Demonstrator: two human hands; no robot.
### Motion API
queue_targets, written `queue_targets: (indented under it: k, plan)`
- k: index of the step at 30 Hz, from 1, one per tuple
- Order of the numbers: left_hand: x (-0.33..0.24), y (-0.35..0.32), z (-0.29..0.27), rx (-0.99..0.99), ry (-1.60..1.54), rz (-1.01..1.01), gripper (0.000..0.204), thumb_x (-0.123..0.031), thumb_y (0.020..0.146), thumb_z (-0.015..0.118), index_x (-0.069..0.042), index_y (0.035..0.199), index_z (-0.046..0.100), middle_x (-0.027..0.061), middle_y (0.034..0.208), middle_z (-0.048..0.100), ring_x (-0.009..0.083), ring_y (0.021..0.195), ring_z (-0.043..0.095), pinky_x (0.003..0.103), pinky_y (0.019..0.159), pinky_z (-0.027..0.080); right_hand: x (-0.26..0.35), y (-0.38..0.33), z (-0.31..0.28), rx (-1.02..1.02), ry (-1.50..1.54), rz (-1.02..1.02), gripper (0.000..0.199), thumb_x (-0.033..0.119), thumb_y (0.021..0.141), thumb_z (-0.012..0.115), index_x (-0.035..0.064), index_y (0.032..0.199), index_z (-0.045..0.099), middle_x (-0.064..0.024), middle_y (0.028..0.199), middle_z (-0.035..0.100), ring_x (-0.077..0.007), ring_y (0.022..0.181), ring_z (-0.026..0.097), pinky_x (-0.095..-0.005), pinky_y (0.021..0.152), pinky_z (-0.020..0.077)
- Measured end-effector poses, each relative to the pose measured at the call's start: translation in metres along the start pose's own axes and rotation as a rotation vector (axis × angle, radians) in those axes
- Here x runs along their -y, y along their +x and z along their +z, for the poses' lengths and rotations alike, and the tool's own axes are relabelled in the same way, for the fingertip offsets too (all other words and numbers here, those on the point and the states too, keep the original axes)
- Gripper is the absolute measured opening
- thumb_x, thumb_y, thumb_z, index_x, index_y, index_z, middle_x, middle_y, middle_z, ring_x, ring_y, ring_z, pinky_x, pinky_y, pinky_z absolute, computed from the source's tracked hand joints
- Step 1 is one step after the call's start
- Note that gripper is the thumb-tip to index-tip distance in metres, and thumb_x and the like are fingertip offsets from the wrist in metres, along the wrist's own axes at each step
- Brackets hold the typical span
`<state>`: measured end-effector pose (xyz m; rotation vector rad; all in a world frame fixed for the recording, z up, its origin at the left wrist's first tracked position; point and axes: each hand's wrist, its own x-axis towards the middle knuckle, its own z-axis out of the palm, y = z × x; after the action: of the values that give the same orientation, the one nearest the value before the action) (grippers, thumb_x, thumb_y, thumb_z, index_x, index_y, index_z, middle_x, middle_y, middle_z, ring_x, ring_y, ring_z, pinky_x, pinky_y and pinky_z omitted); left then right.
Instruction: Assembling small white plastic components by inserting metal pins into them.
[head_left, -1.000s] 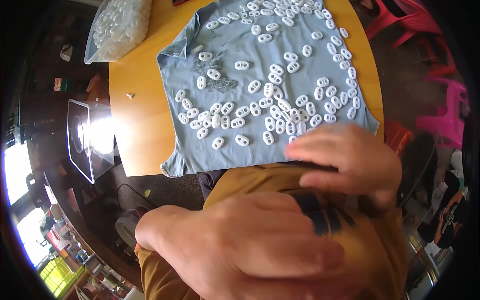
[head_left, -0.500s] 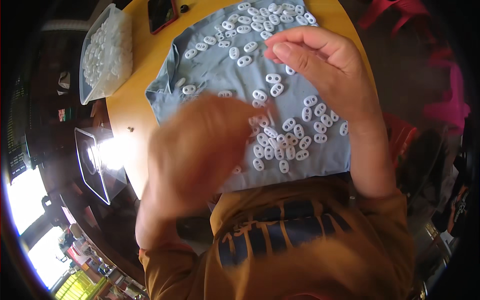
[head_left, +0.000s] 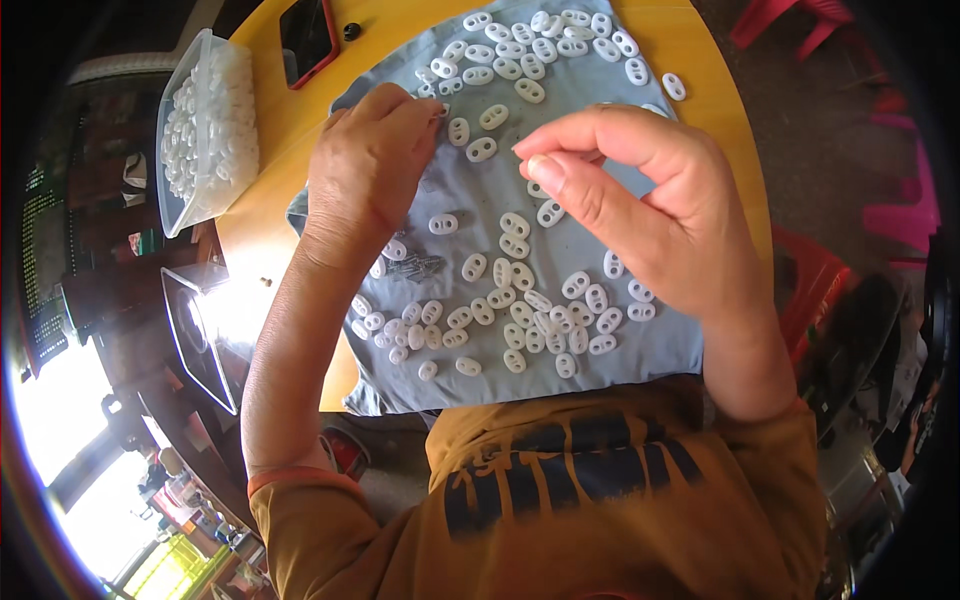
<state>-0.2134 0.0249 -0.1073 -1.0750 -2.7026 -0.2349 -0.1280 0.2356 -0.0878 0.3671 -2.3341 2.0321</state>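
Blue cloth (head_left: 465,190) beneath; white pieces (head_left: 458,132) lie beside the left grip (head_left: 368,155).

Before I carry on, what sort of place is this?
Probably a small-parts workspace, in a home or workshop: white two-hole pieces spread over a grey-blue cloth, beside a filled clear tub.

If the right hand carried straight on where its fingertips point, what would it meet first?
Pointing left, the right hand would probably first meet the white two-holed piece just left of it, though height is unclear.
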Motion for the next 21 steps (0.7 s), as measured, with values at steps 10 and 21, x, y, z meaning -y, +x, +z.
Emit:
queue_targets:
  k: [10, 21]
  plan:
    - [0.001, 0.009, -0.002, 0.049, -0.246, -0.177, 0.008, -0.012, 0.077, 0.062, -0.006, 0.083, 0.064, 0.0073, 0.079, 0.059, 0.0261, 0.073, 0.058, 0.034, 0.064, 0.046, -0.004, -0.002, 0.002, 0.023, -0.071, -0.070, 0.010, 0.004, 0.082, 0.061, -0.0032, 0.090, 0.063, -0.0068, 0.078, 0.063, -0.0104, 0.069, 0.058, -0.0222, 0.063, 0.0459]
    - [-0.097, -0.036, -0.037, -0.251, -1.166, -0.556, 0.011, -0.011, 0.088, 0.054, -0.001, 0.083, 0.055, 0.0000, 0.074, 0.052, 0.0026, 0.057, 0.040, 0.017, 0.052, 0.033, 0.011, -0.007, 0.005, 0.208, 0.505, 0.373, 0.014, 0.001, 0.083, 0.060, -0.0049, 0.097, 0.059, -0.0073, 0.087, 0.063, -0.0091, 0.081, 0.058, -0.0195, 0.070, 0.0458]
